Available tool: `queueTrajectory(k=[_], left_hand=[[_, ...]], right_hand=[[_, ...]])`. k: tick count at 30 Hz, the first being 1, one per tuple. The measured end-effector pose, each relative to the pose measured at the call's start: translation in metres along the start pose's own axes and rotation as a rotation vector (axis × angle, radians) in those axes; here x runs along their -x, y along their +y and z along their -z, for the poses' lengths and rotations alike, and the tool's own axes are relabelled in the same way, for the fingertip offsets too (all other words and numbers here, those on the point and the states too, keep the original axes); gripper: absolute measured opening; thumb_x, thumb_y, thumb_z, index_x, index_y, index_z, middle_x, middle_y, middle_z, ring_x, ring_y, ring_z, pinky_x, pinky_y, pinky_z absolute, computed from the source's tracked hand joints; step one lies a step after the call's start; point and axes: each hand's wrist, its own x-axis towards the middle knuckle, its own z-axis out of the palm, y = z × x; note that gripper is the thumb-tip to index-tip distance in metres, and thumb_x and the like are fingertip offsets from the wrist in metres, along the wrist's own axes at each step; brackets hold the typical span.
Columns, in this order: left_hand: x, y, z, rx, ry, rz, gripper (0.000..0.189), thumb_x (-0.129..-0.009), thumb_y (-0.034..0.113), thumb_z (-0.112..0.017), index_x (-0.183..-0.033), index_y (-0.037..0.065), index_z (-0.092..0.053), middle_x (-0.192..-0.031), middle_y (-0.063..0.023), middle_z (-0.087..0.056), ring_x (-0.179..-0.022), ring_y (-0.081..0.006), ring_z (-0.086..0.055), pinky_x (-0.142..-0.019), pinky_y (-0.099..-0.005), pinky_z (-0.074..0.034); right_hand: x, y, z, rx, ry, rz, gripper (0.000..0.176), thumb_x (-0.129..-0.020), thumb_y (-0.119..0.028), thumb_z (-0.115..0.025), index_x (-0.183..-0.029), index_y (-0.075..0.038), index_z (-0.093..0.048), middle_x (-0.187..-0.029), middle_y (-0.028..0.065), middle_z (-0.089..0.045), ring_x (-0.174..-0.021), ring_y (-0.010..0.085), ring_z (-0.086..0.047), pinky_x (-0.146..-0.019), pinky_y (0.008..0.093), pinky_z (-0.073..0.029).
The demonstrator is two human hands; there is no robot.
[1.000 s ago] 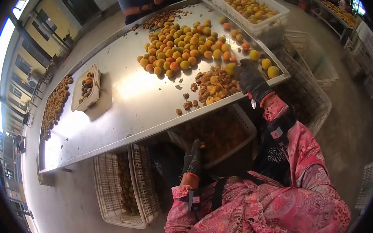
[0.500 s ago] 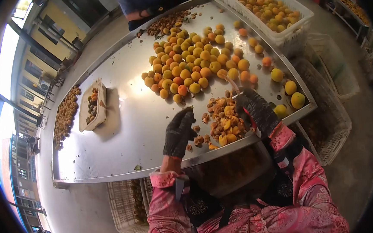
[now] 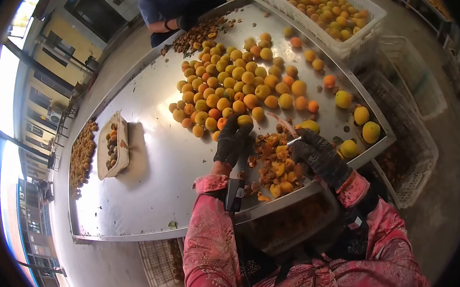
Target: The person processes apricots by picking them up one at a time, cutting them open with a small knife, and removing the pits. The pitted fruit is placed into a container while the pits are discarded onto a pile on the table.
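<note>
Two gloved hands are working over a shiny metal table. The left hand is reaching to the near edge of a big heap of round fruit. Its fingers are touching one yellow fruit, but I cannot tell if they are gripping it tight. The right hand is closing around a thin tool, and the tool's pink tip is pointing to the far left. One more yellow fruit is lying just beside the tool. A messy pile of brown and orange scraps is sitting between the hands, by the near edge. Four yellow fruits are resting near the right edge. On the left, a white tub is holding a few fruits. A white crate full of fruit is standing at the far right. Another person is working at the far side.
</note>
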Motion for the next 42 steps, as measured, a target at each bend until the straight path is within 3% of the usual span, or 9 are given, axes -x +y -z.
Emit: queueTrajectory(k=[3,5,25,28,30,33,34,36,42], left_hand=[[0.043,0.065,0.005,0.582,-0.092,0.093,0.044,-0.085,0.023,-0.058,-0.119,0.000,-0.043,-0.098,-0.0115,-0.057,-0.076,-0.0171,-0.059,-0.063,-0.0283,-0.048],[0.065,0.078,0.008,0.685,-0.080,0.072,0.048,-0.083,0.025,-0.061,-0.119,-0.001,-0.043,-0.095,-0.0103,-0.057,-0.071,-0.0164,-0.058,-0.061,-0.0274,-0.047],[0.165,0.130,0.030,0.485,-0.125,0.051,0.038,-0.077,0.018,-0.068,-0.109,0.001,-0.057,-0.087,-0.0032,-0.061,-0.065,-0.0074,-0.053,-0.056,-0.0197,-0.042],[0.170,0.135,0.001,0.799,0.043,0.018,0.035,-0.080,0.019,-0.066,-0.108,0.001,-0.056,-0.086,-0.0039,-0.061,-0.063,-0.0082,-0.053,-0.054,-0.0212,-0.043],[0.172,0.152,-0.014,1.082,0.130,0.057,0.036,-0.083,0.020,-0.062,-0.110,-0.001,-0.053,-0.084,-0.0050,-0.059,-0.062,-0.0105,-0.054,-0.053,-0.0230,-0.043],[0.173,0.139,-0.008,0.891,0.089,0.073,0.040,-0.085,0.029,-0.059,-0.110,-0.001,-0.050,-0.093,-0.0064,-0.058,-0.071,-0.0100,-0.054,-0.057,-0.0190,-0.043],[0.173,0.135,-0.002,0.755,0.054,0.115,0.041,-0.085,0.029,-0.058,-0.111,-0.001,-0.050,-0.092,-0.0061,-0.058,-0.071,-0.0093,-0.054,-0.057,-0.0185,-0.042],[0.173,0.148,0.005,0.679,0.064,0.069,0.040,-0.086,0.030,-0.058,-0.110,-0.001,-0.051,-0.089,-0.0057,-0.058,-0.068,-0.0084,-0.053,-0.055,-0.0181,-0.041],[0.175,0.152,-0.005,0.819,0.163,0.079,0.035,-0.087,0.020,-0.057,-0.114,-0.001,-0.049,-0.091,-0.0065,-0.058,-0.075,-0.0124,-0.055,-0.066,-0.0210,-0.046]], right_hand=[[-0.006,0.018,0.006,0.353,-0.007,0.347,0.031,-0.085,-0.013,-0.056,-0.114,-0.003,-0.053,-0.093,0.0098,-0.060,-0.079,0.0135,-0.059,-0.066,0.0277,-0.050],[0.001,0.012,0.002,1.308,0.070,1.275,0.036,-0.080,-0.007,-0.057,-0.115,0.000,-0.053,-0.113,0.0183,-0.054,-0.104,0.0269,-0.054,-0.085,0.0374,-0.046],[0.086,-0.022,-0.039,1.776,-0.265,1.488,0.036,-0.080,-0.010,-0.052,-0.114,0.000,-0.055,-0.116,0.0198,-0.052,-0.112,0.0316,-0.048,-0.089,0.0402,-0.042],[0.096,-0.012,-0.065,1.770,-0.052,1.393,0.036,-0.079,-0.010,-0.053,-0.114,0.000,-0.055,-0.115,0.0179,-0.053,-0.110,0.0313,-0.050,-0.088,0.0402,-0.043],[0.094,0.000,-0.082,0.915,-0.005,0.744,0.036,-0.079,-0.009,-0.052,-0.115,-0.001,-0.054,-0.107,0.0179,-0.058,-0.099,0.0298,-0.056,-0.082,0.0394,-0.046],[0.089,0.009,-0.076,0.784,-0.044,0.675,0.037,-0.080,-0.008,-0.054,-0.116,-0.001,-0.053,-0.114,0.0179,-0.053,-0.107,0.0295,-0.051,-0.086,0.0385,-0.044],[0.086,0.008,-0.068,0.779,-0.043,0.676,0.037,-0.080,-0.008,-0.054,-0.116,-0.001,-0.053,-0.114,0.0179,-0.053,-0.107,0.0295,-0.051,-0.086,0.0385,-0.044],[0.079,0.001,-0.047,1.622,-0.070,1.384,0.031,-0.084,-0.009,-0.052,-0.114,-0.001,-0.053,-0.113,0.0199,-0.052,-0.106,0.0311,-0.051,-0.085,0.0382,-0.044],[0.081,-0.007,-0.073,1.215,-0.089,1.132,0.028,-0.087,-0.010,-0.050,-0.112,0.000,-0.054,-0.115,0.0211,-0.051,-0.108,0.0326,-0.050,-0.087,0.0380,-0.043]])
